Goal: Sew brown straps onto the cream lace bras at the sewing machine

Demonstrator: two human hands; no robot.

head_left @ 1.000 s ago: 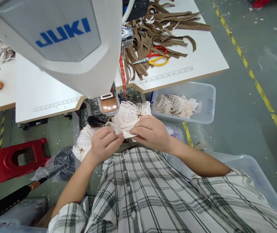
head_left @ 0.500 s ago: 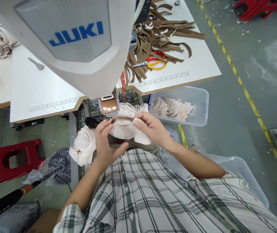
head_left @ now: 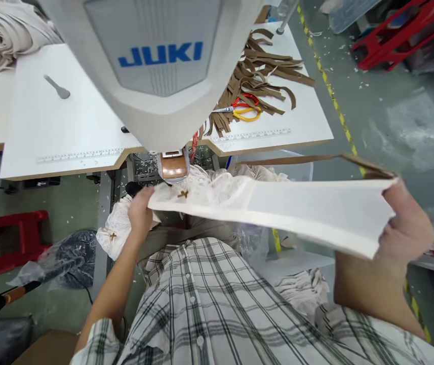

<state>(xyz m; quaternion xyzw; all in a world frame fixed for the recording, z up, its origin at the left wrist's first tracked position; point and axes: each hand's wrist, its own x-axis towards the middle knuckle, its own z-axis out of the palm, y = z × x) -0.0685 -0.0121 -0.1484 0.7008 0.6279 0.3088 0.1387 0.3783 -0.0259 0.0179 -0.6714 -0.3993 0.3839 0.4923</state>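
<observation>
A white fabric piece (head_left: pixel 308 203) is stretched sideways across my lap, below the sewing machine (head_left: pixel 156 76). Its left part is lacy, with a small brown bow (head_left: pixel 183 194); the right part is smooth. My left hand (head_left: pixel 141 213) grips the lacy end. At the far right, my right hand (head_left: pixel 408 228), blurred, is closed on the smooth end. A brown strip (head_left: pixel 308 159) runs behind the fabric's upper edge up to the right hand. Another bundle of white lace fabric (head_left: pixel 114 230) hangs to the left of my lap.
Brown fabric strips (head_left: pixel 264 76) and red-and-yellow scissors (head_left: pixel 247 112) lie on the white table (head_left: pixel 76 137). A clear bin (head_left: pixel 300 170) with beige pieces stands below. Red stools are at left (head_left: pixel 15 228) and upper right (head_left: pixel 399 30). Lace cloth lies under the machine head.
My hands have moved far apart, the right one outward to the right. The crumpled white fabric is now spread out between them, and my left hand has closed on its end.
</observation>
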